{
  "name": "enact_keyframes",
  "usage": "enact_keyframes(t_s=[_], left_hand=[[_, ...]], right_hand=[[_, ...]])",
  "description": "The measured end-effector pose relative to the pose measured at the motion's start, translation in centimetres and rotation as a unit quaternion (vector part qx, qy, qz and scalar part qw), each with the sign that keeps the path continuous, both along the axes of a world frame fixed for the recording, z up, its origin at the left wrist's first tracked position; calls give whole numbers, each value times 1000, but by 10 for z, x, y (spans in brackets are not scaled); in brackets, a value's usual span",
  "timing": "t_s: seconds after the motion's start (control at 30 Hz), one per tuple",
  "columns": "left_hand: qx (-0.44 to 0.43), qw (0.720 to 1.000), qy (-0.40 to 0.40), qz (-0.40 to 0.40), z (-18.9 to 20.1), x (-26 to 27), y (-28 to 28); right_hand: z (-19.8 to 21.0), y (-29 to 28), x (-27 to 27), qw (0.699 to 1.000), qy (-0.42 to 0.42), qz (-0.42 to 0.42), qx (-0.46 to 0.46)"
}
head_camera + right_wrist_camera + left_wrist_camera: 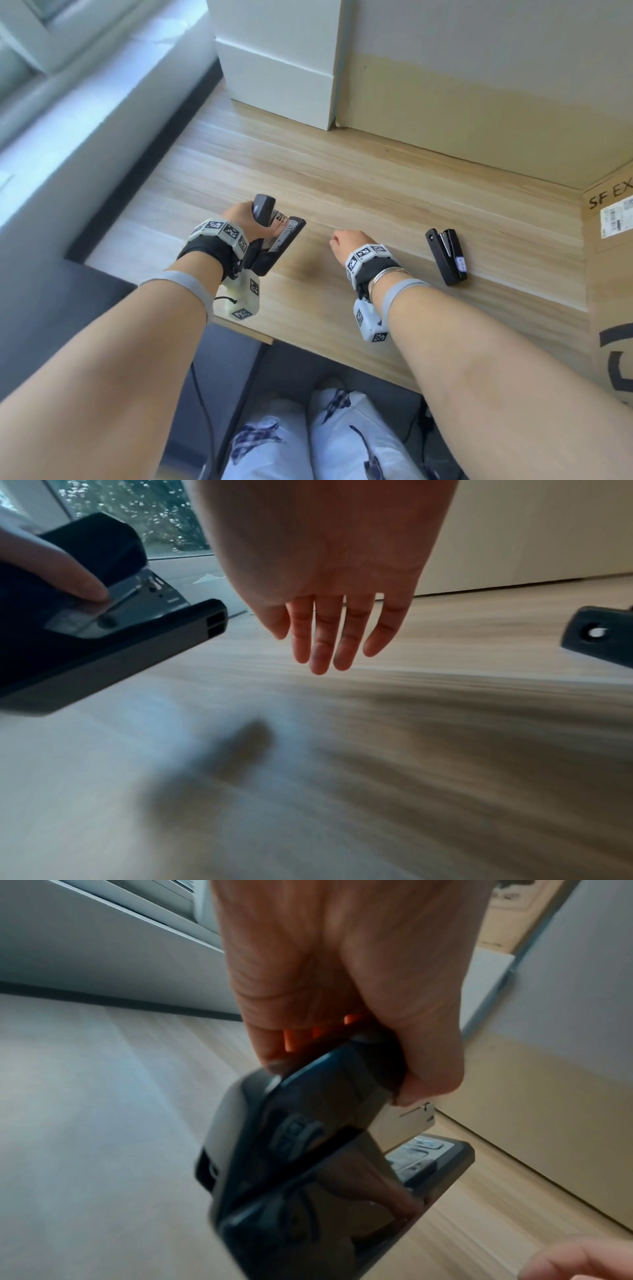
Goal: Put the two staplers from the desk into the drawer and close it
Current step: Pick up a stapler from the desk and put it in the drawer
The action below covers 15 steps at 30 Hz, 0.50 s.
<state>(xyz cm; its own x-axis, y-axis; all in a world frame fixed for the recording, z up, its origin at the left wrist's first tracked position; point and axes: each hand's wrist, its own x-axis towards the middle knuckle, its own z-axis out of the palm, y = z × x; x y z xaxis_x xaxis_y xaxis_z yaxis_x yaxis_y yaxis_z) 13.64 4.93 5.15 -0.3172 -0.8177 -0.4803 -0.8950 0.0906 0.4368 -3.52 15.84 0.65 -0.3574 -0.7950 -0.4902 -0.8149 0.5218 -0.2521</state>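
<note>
Large black stapler (274, 236) gripped by its top arm in left hand (241, 219), base hanging open below; right hand (322, 569) loose-fingered, small black stapler (447, 255) on wooden desk (376, 192).

Your forearms are bare. Above each grey elastic band (399, 291) sits a black wrist strap (205, 251) ringed with white fiducial-marker blocks (222, 232); a white tagged camera box (245, 298) hangs below it. Beside the right band, a silver bangle (387, 274). Your trousers (308, 442) are white with blue print.
</note>
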Motion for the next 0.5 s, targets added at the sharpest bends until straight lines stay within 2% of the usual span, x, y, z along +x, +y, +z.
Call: enact_keyframes(t_s=[0.13,0.27,0.5], left_hand=[[28,999,3,28,5,72,5],[13,997,-8,73,3,144,17],[30,986,-53,156,-33,249,45]], right_hand=[[-3,-9,42,999,23,28,-26],[-10,-18,83,996,58,63,-35],[-35,-23,154,989,72,97,-83]])
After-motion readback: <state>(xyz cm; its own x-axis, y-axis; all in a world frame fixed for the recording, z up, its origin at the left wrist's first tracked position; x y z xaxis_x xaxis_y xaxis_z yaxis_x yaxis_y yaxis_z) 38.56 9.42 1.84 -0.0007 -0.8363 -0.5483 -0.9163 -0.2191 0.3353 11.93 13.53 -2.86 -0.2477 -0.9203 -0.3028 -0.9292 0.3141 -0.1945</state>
